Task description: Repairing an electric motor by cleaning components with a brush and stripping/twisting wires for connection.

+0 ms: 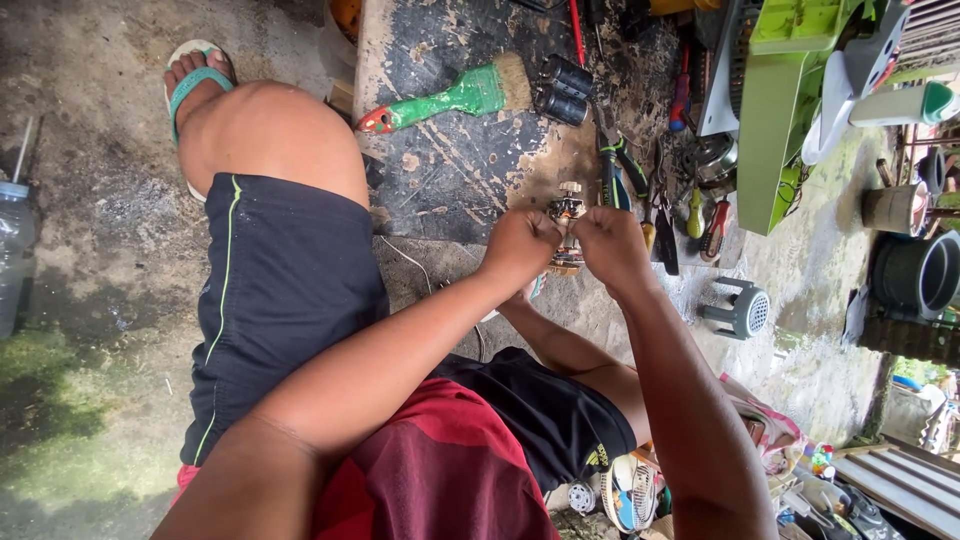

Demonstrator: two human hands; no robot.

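1. Both my hands cover most of the small motor armature with copper windings and a pale toothed end [567,215], so I can make out only its top and a bit of its lower end; my left hand [520,247] and right hand [608,245] are closed on it from either side, knuckles nearly touching.
2. My fingertips are tucked out of sight, and how they sit on the part I cannot tell.
3. The armature is held in the air just over the near edge of the scarred black wooden work board [450,150], above a rough concrete floor.
4. On the board lie a green-handled paintbrush with a red tip and pale bristles [455,97], two dark cylindrical capacitors [563,88] and a clutter of pliers and screwdrivers [640,170], partly overlapping.
5. A lime-green plastic housing [785,100] is cut off at the top edge.
6. The armature's long axis runs away from me, toothed end pointing toward the board.
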